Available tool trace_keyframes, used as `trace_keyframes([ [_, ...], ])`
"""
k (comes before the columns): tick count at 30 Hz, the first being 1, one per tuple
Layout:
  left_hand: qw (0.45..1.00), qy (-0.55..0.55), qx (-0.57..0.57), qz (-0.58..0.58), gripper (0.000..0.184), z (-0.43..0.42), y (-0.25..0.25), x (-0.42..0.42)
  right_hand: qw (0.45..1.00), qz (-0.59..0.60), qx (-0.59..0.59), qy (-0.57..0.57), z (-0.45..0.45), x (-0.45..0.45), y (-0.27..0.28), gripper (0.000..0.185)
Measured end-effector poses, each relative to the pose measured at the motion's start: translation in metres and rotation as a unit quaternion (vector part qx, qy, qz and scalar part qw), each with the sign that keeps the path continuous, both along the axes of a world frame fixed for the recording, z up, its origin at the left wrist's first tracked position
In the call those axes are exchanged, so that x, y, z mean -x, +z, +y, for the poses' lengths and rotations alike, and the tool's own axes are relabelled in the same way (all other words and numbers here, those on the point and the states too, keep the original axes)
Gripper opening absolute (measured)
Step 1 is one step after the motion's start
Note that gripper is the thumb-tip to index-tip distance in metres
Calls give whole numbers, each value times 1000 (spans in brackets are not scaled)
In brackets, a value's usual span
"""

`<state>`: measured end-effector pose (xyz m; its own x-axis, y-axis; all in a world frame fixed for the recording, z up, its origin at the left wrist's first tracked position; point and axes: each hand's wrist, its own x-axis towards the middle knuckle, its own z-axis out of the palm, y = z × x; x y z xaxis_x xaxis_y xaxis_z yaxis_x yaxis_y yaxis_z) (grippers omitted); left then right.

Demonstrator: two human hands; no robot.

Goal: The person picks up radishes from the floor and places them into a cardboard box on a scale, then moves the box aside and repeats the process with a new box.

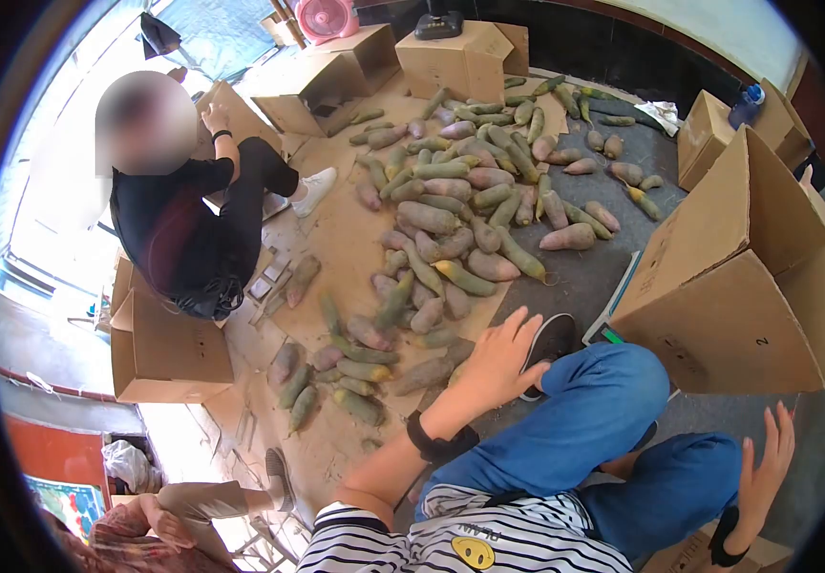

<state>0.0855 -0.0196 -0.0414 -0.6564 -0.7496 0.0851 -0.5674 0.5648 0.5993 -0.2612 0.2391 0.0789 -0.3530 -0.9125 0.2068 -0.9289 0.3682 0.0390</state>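
Observation:
My left hand [498,361], with a black band at the wrist, is held out above my bent knee and dark shoe, fingers stretched and nothing in them. Just beyond it lies a large pile of long green and pinkish root vegetables [446,191], which look like radishes, on flattened cardboard. Several more of these vegetables [360,409] are spread to the left of that hand. My right hand [766,463] is raised at the far right beside my other knee, fingers apart and empty. Above it stands an open cardboard box [718,296], tilted, resting on what looks like a scale [613,306].
A person in black [183,210] sits across on the left beside an open box [169,349]. Another person's legs and arm [212,501] show at lower left. More boxes [460,62] and a pink fan [327,17] stand at the back. A blue bottle [747,105] is at upper right.

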Motion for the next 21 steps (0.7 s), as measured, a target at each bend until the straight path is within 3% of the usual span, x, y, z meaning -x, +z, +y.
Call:
trace_keyframes([
  [7, 984, -53, -50, -161, 55, -10, -6, 4, 996, -73, -36, -45, 29, 3, -48, 47],
  [9, 980, -54, -49, -184, 51, -12, -18, 2, 979, -171, -64, -93, 25, 2, -60, 46],
  [21, 962, -27, -101, -253, 46, -12, -79, -12, 983, -174, -31, -57, 16, 9, -68, 39],
])
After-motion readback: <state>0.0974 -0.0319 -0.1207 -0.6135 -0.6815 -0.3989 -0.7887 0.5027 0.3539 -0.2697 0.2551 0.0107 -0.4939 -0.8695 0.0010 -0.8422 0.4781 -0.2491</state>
